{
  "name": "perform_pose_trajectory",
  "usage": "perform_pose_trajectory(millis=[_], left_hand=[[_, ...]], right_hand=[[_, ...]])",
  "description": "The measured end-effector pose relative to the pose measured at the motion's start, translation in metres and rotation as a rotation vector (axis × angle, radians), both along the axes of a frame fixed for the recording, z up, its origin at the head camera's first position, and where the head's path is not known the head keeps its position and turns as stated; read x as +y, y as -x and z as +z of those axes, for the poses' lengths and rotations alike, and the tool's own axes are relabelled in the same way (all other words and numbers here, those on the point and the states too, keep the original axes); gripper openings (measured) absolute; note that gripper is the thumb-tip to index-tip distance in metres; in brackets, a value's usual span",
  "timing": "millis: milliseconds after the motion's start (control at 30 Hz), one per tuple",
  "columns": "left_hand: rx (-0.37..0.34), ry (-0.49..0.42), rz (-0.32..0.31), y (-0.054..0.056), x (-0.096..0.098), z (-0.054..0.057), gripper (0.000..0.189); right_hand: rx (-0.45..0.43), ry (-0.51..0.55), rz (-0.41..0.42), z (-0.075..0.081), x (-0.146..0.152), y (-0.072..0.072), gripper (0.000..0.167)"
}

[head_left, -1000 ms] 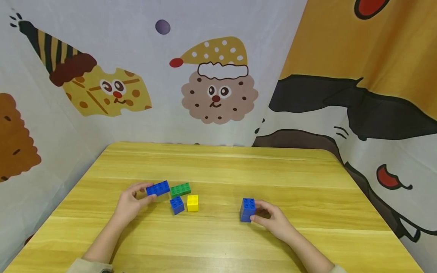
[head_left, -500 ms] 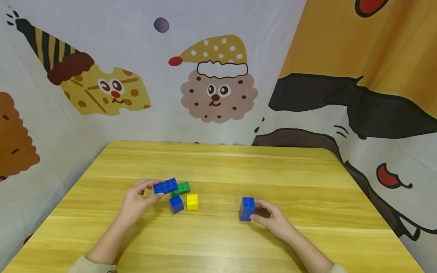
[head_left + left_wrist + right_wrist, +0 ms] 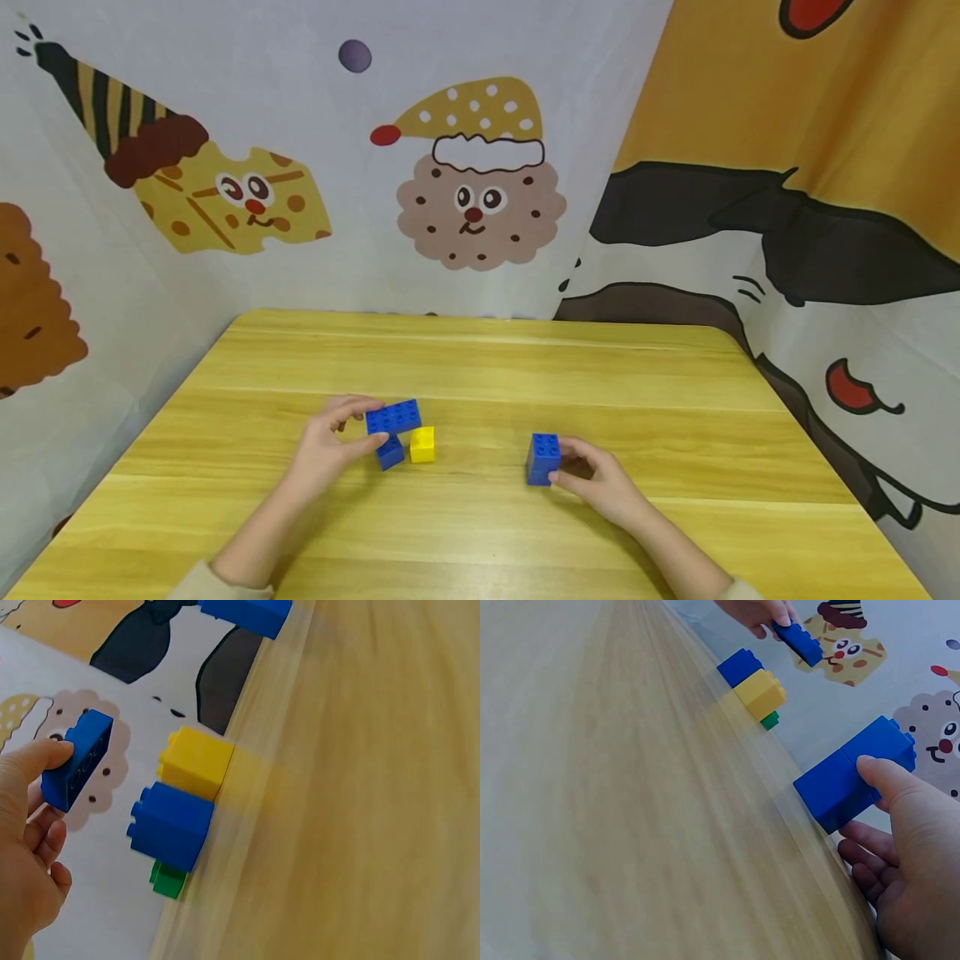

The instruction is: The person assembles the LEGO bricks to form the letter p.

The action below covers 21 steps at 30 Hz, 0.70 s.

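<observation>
My left hand [image 3: 330, 446] pinches a long blue building brick [image 3: 393, 417] between thumb and fingers. In both wrist views that brick is held up off the table, its hollow underside showing in the left one. Below it stand a smaller blue brick [image 3: 390, 454] and a yellow brick [image 3: 422, 445], side by side. A green brick [image 3: 169, 879] sits behind them, hidden in the head view by the long blue one. On the right, my right hand [image 3: 603, 483] holds a stack of two blue bricks [image 3: 543, 460] upright on the table, thumb on the near side.
The wooden table [image 3: 480, 533] reaches back to a white cloth backdrop [image 3: 300, 283] with cartoon prints. Bare tabletop lies between the yellow brick and the blue stack. An orange, black and white printed curtain [image 3: 825, 250] hangs along the right side.
My left hand has carried the long blue brick rightward, from beside the green brick to over it, covering the green one in the head view. The right hand and its stack stay put.
</observation>
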<state>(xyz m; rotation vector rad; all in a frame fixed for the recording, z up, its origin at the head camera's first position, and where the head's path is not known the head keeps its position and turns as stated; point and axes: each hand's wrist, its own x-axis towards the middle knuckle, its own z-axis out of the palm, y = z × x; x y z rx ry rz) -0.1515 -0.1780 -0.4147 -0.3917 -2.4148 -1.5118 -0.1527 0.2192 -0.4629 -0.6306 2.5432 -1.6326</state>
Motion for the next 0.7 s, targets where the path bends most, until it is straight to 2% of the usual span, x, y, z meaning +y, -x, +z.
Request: perform_pose_trajectory(millis=[233, 500, 700], left_hand=[[-0.028, -0.030, -0.045, -0.001, 0.016, 0.005, 0.035], [-0.032, -0.025, -0.083, -0.001, 0.033, 0.005, 0.036], [-0.041, -0.058, -0.109, -0.001, 0.044, 0.009, 0.036]], right_hand=[[0.041, 0.018, -0.013, 0.002, -0.001, -0.002, 0.043], [0.118, 0.070, -0.023, -0.002, 0.001, -0.001, 0.042], [0.194, 0.148, 0.023, 0.002, -0.002, -0.001, 0.040]])
